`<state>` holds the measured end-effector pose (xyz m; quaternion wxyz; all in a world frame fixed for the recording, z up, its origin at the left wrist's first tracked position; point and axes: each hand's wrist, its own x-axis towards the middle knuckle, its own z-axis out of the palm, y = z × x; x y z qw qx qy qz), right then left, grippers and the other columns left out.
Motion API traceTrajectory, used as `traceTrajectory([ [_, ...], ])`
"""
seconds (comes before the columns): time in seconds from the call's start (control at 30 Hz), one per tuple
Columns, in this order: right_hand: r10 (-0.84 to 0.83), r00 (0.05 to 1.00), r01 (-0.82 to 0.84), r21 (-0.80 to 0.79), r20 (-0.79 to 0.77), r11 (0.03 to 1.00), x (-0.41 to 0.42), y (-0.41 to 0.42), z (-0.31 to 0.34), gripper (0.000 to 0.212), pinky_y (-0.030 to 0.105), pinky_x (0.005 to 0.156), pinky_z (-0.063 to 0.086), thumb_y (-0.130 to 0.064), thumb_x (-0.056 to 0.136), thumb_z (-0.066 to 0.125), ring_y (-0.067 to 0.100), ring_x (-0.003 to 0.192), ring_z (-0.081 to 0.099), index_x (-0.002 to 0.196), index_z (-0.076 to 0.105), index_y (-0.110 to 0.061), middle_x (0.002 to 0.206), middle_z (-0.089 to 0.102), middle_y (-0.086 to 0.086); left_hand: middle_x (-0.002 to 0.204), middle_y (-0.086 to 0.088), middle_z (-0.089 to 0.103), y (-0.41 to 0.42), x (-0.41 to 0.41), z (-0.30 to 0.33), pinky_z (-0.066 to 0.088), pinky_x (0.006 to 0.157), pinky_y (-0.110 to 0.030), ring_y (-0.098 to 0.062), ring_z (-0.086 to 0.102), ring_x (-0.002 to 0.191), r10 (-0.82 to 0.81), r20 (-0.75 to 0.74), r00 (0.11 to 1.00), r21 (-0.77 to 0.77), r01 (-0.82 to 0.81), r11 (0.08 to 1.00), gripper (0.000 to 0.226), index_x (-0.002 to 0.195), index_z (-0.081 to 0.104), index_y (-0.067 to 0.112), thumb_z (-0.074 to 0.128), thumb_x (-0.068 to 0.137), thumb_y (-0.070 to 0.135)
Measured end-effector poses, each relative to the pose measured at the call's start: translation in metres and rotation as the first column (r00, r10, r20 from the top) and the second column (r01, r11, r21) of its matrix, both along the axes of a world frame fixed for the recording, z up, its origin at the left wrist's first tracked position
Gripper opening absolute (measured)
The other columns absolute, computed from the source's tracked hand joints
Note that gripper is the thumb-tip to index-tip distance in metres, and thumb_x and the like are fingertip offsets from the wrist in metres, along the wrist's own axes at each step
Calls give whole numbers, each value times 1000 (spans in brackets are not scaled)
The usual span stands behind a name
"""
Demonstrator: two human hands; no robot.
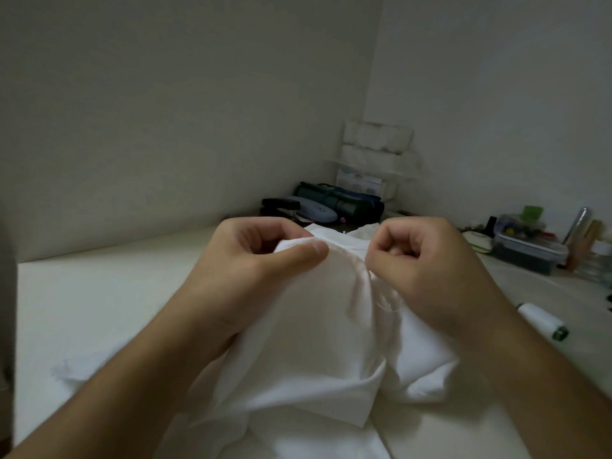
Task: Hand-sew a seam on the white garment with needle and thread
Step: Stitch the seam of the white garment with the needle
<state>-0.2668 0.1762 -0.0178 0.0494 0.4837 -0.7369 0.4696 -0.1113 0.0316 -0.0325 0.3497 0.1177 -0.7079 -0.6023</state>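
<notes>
The white garment (308, 342) is lifted off the white table (99, 293) between my two hands. My left hand (251, 260) pinches a raised fold of the cloth, thumb on top and fingers curled under it. My right hand (427, 260) is curled tightly just right of the seam, fingertips pinched together at the fabric edge. A loose loop of white thread (385, 301) hangs below that hand on the cloth. The needle itself is too small to make out; it may be hidden inside the right fingers.
A white thread spool (543, 321) lies on the table at the right. Behind it stand a clear plastic box of sewing items (526, 246) and bottles. In the far corner are a stapler (281, 205), a glasses case (314, 210), a dark bag and stacked tissue packs (377, 154).
</notes>
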Motion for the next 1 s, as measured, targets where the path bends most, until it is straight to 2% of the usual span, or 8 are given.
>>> traceTrajectory([
  [0.1, -67, 989, 79, -86, 135, 993, -3, 2, 2, 16, 17, 46, 37, -9, 88, 68, 11, 48, 40, 72, 69, -6, 53, 46, 9, 69, -7, 72, -1, 0, 0, 49, 53, -24, -14, 65, 60, -20, -3, 1000, 15, 20, 1000, 13, 75, 78, 11, 85, 85, 16],
  [0.17, -37, 965, 71, -122, 259, 990, -5, 2, 5, 21, 27, 53, 39, -23, 86, 62, 5, 48, 43, 79, 74, -7, 52, 48, 0, 70, -9, 72, -2, 0, 0, 49, 54, -25, -16, 65, 60, -31, -6, 999, 14, 31, 999, 13, 76, 78, 11, 81, 79, 24],
  [0.23, -1, 950, 45, -135, 313, 990, -7, 2, 7, 25, 31, 59, 31, -17, 88, 56, 9, 52, 42, 86, 80, -18, 55, 47, -5, 69, -8, 71, -3, -1, -1, 49, 54, -26, -17, 64, 60, -31, -16, 999, 18, 31, 999, 14, 74, 78, 12, 76, 77, 27],
  [0.33, -42, 972, 79, -154, 231, 985, -10, 1, 3, 37, 35, 58, 35, -7, 98, 52, 20, 59, 41, 95, 82, -29, 60, 49, -3, 70, -9, 70, -4, -1, -1, 49, 56, -27, -18, 64, 62, -26, -26, 999, 1, 26, 1000, 14, 74, 78, 13, 76, 77, 27],
  [0.47, -107, 988, 137, -321, 110, 937, -12, 1, 1, 31, 31, 58, 43, -14, 105, 59, 13, 55, 48, 106, 81, -36, 68, 66, -8, 71, -10, 71, -4, 0, -1, 50, 57, -28, -19, 65, 64, -22, -27, 999, -6, 22, 1000, 12, 76, 78, 11, 80, 81, 21],
  [0.6, 180, 978, -116, -443, 104, 889, -4, 6, 5, 25, 31, 55, 43, -4, 99, 68, 24, 57, 47, 104, 84, -23, 63, 61, 10, 75, -16, 73, -3, 0, -1, 51, 60, -31, -22, 67, 65, -30, -24, 999, -10, 30, 999, 15, 78, 80, 12, 75, 78, 26],
  [0.7, 362, 925, -294, -385, 118, 875, 5, 6, 4, 15, 28, 51, 42, -1, 91, 74, 23, 51, 49, 94, 83, -12, 61, 61, 12, 83, -21, 76, -1, 0, -1, 53, 65, -35, -23, 69, 70, -48, -25, 999, -22, 48, 999, 16, 82, 82, 12, 75, 80, 26],
  [1.0, 412, 900, -356, -304, 144, 883, 11, 5, 2, 13, 18, 55, 42, -23, 88, 76, 11, 56, 49, 80, 75, -13, 61, 58, -3, 81, -16, 78, -2, 0, -2, 55, 63, -31, -20, 71, 70, -70, -23, 997, -42, 69, 997, 15, 83, 82, 13, 74, 81, 25],
])
